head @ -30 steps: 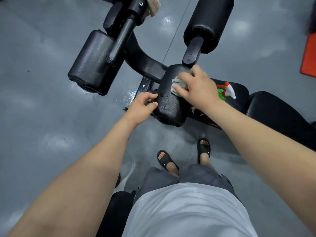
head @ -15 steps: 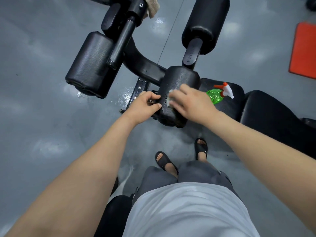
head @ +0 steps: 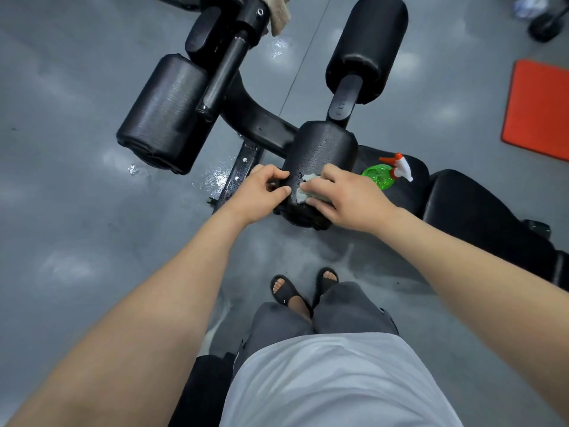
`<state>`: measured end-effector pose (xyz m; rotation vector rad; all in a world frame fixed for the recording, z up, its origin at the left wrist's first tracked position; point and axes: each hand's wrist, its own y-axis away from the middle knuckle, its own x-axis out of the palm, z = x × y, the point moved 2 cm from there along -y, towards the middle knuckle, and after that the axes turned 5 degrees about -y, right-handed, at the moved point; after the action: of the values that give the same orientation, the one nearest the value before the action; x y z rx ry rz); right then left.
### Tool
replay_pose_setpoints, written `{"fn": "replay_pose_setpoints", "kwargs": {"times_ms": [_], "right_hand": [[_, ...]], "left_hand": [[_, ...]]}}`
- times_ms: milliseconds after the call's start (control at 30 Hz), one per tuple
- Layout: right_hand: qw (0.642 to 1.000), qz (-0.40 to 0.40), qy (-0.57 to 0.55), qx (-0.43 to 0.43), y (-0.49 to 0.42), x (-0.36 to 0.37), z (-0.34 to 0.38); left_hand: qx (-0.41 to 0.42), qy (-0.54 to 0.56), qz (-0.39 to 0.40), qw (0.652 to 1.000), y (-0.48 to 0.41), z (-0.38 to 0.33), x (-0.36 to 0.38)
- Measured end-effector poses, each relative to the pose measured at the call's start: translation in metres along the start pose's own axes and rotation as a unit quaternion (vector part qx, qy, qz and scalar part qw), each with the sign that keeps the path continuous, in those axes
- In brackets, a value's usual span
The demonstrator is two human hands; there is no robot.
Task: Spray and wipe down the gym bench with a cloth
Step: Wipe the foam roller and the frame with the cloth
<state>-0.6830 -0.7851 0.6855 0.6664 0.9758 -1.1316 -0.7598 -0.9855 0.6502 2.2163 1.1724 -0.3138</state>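
Left grip (head: 258, 192): fingers clamped round roller pad (head: 320, 149), at its 9 o'clock edge.
Right grip (head: 341, 198): curled over cloth (head: 303, 192), pressing it down on the pad.
Spray bottle (head: 381, 177): lying on bench (head: 480, 204), 3 o'clock.

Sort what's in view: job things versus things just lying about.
Job: cloth in the right hand; foam roller pad gripped by the left hand; green spray bottle.
Lying about: red mat; beige towel at the top.

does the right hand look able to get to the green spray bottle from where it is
Probably yes. The spray bottle lies on the seat pad just beside the right hand, nothing between them. That hand holds the cloth on the roller pad, so it must let go first.
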Motion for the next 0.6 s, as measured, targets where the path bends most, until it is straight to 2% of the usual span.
{"fn": "replay_pose_setpoints", "kwargs": {"times_ms": [333,400,500,600], "right_hand": [[0.980,-0.106,-0.028,0.165,-0.044,-0.018,-0.053],[0.985,-0.101,-0.039,0.137,-0.039,-0.013,-0.047],[0.996,-0.061,-0.056,0.046,-0.017,-0.006,-0.035],[0.998,-0.036,-0.045,-0.010,-0.006,-0.010,-0.041]], "left_hand": [[-0.027,0.005,-0.016,0.999,0.011,-0.015,0.006],[-0.025,-0.018,-0.031,0.999,0.014,-0.017,0.008],[-0.028,-0.021,-0.046,0.998,0.015,-0.020,0.012],[-0.052,-0.009,-0.034,0.998,0.017,-0.024,0.014]]}}
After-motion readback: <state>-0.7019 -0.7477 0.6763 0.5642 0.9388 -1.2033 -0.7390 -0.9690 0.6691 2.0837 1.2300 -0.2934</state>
